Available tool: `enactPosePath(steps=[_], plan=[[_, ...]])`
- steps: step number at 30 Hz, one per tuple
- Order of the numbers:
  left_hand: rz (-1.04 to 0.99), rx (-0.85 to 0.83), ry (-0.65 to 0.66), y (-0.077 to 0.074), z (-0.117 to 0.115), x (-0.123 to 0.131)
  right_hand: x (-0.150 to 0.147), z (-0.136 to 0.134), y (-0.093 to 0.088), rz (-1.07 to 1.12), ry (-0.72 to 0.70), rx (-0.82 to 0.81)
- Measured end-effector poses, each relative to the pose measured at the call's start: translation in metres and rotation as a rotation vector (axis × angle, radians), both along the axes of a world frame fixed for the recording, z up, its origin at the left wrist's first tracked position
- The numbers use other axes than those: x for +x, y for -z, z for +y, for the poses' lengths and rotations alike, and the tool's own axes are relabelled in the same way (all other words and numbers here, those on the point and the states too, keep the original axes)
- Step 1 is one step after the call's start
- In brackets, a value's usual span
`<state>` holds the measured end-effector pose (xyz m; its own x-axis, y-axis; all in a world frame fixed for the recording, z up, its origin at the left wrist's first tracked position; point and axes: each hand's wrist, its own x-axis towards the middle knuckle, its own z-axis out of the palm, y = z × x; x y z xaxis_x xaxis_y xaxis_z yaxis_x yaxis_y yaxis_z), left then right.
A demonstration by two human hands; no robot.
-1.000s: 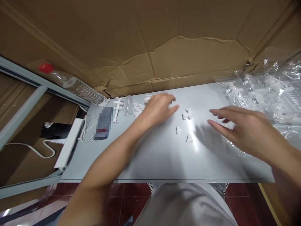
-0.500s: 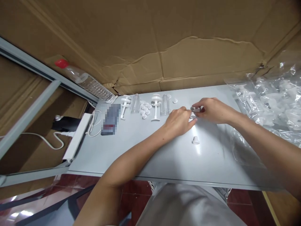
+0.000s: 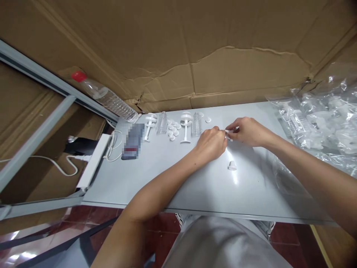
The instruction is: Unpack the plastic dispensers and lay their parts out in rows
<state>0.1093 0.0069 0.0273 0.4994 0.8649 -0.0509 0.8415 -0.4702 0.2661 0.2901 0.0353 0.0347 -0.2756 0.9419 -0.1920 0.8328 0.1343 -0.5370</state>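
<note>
My left hand (image 3: 212, 143) is closed, palm down, low over the table. Its fingertips meet a small white plastic part (image 3: 229, 136), mostly hidden between the two hands. My right hand (image 3: 248, 131) pinches a white plastic piece from the other side, against the left fingers. Nearer me, a white stepped cap (image 3: 232, 166) stands alone on the table. Left of my left hand lie two white plungers with round discs, one here (image 3: 185, 127), and two clear ribbed cylinders, one here (image 3: 196, 124). A group of small white round caps (image 3: 173, 129) lies between them.
On the grey table (image 3: 195, 190), a phone (image 3: 133, 143) and a white power strip (image 3: 93, 162) with cables lie at the left. A red-capped bottle (image 3: 107, 97) leans there. Clear bags of plastic parts (image 3: 320, 119) fill the right end. Cardboard (image 3: 181, 48) walls the back.
My right hand has shifted slightly left, bringing its white piece against the part at my left hand. My left thumb and fingers have drawn closer together. The view has moved slightly.
</note>
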Motion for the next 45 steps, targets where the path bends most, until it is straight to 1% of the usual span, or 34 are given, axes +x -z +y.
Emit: enactPosePath(steps=[2, 4, 7, 10, 12, 14, 16, 19, 21, 25, 28, 31, 33, 34, 36, 38, 39, 40, 42, 45], plan=[[-0.018, -0.011, -0.020, -0.001, 0.000, -0.001, 0.000, -0.001, -0.003, 0.015, 0.015, -0.030], [-0.053, -0.011, -0.051, -0.005, 0.001, -0.005, -0.001, -0.001, -0.007, 0.028, 0.030, -0.057], [-0.142, 0.060, -0.104, -0.019, 0.008, -0.019, -0.003, -0.001, -0.015, 0.056, 0.059, -0.084], [-0.250, 0.121, -0.181, -0.034, 0.021, -0.039, -0.008, 0.004, -0.018, 0.125, 0.095, -0.081], [-0.311, 0.109, -0.223, -0.037, 0.032, -0.049, -0.013, 0.010, -0.015, 0.175, 0.098, -0.058], [-0.342, 0.078, -0.225, -0.034, 0.040, -0.053, -0.020, 0.018, -0.009, 0.208, 0.090, -0.035], [-0.315, 0.061, -0.200, -0.026, 0.044, -0.051, -0.026, 0.027, -0.001, 0.220, 0.086, -0.013], [-0.186, 0.099, -0.170, -0.013, 0.044, -0.043, -0.032, 0.039, 0.010, 0.226, 0.089, 0.022], [-0.100, 0.144, -0.164, -0.007, 0.043, -0.038, -0.034, 0.044, 0.015, 0.229, 0.082, 0.041], [-0.021, 0.213, -0.146, -0.001, 0.046, -0.033, -0.037, 0.050, 0.020, 0.229, 0.057, 0.075], [-0.007, 0.253, -0.131, 0.000, 0.048, -0.033, -0.038, 0.051, 0.018, 0.230, 0.051, 0.081], [-0.063, 0.322, -0.120, -0.005, 0.038, -0.041, -0.029, 0.042, 0.011, 0.227, 0.047, 0.068], [-0.129, 0.378, -0.092, -0.009, 0.022, -0.051, -0.018, 0.030, 0.004, 0.191, 0.022, 0.067], [-0.159, 0.389, -0.057, -0.009, 0.012, -0.056, -0.012, 0.021, 0.001, 0.155, -0.012, 0.077], [-0.188, 0.356, 0.055, -0.007, -0.010, -0.064, -0.002, 0.005, -0.004, 0.053, -0.135, 0.117], [-0.153, 0.286, 0.150, 0.001, -0.027, -0.067, 0.003, -0.010, -0.006, -0.029, -0.267, 0.145], [-0.119, 0.255, 0.174, 0.006, -0.032, -0.067, 0.002, -0.015, -0.007, -0.045, -0.307, 0.143], [-0.083, 0.231, 0.186, 0.010, -0.036, -0.066, 0.001, -0.019, -0.007, -0.048, -0.325, 0.135], [-0.045, 0.200, 0.195, 0.017, -0.036, -0.062, -0.006, -0.021, -0.007, -0.029, -0.310, 0.123], [-0.108, 0.217, 0.171, 0.018, -0.028, -0.057, -0.015, -0.018, -0.003, 0.032, -0.228, 0.140]])
